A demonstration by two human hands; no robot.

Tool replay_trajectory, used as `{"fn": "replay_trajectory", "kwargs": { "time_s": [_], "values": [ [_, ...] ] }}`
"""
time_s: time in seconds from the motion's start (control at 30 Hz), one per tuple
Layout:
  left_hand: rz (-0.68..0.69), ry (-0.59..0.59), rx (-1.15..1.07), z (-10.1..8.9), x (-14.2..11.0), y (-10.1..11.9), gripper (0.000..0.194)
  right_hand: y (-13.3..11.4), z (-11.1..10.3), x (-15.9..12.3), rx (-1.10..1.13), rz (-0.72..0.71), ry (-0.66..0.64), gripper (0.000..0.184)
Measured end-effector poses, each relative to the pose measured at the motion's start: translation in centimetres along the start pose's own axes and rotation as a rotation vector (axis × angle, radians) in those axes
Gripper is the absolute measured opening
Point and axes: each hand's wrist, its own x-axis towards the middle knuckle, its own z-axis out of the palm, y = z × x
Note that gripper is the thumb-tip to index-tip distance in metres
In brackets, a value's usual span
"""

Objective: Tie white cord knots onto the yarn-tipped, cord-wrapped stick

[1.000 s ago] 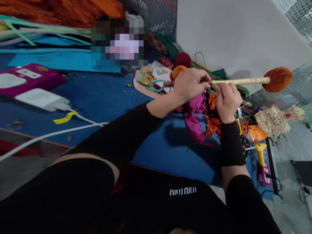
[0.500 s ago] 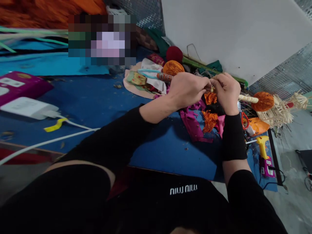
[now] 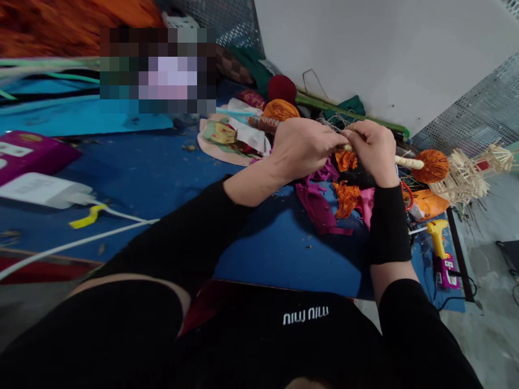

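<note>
Above the blue table, my left hand (image 3: 302, 148) and my right hand (image 3: 373, 148) meet almost fingertip to fingertip. A pale wrapped stick (image 3: 407, 161) comes out to the right from behind my right hand. One end of it shows as a small pale bit between the hands. Along its line at the right are an orange ball (image 3: 432, 166) and a frame of pale straw (image 3: 460, 175). My right fingers are closed around the stick. The left fingers are pinched at its end; what lies between them is hidden.
Magenta cloth strips (image 3: 316, 208) and crumpled orange paper (image 3: 346, 197) lie below the hands. Behind are another orange ball (image 3: 281, 110) and a dark red ball (image 3: 282, 89). A yellow glue gun (image 3: 438, 237) stands at right. A white cable (image 3: 81, 240) crosses the left side.
The view has shifted slightly, so most things sit a little further left. Both hands stay together at the stick, with small finger movements.
</note>
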Motion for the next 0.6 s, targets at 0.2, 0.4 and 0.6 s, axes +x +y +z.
{"fn": "replay_trajectory", "kwargs": {
  "time_s": [0.2, 0.4, 0.6],
  "values": [
    [-0.081, -0.049, 0.058, -3.1, 0.5, -1.5, 0.039, 4.0, -4.5, -1.3, 0.099, -0.019, 0.173, 0.019],
    [-0.262, 0.008, 0.021, -5.9, 0.6, -3.8, 0.037, 12.4, -9.4, -3.0, 0.219, 0.028, 0.624, 0.019],
    [-0.258, -0.028, -0.246, -7.0, 0.1, -5.3, 0.036, 17.9, -8.3, -1.8, 0.356, 0.142, 0.887, 0.028]
  ]
}}
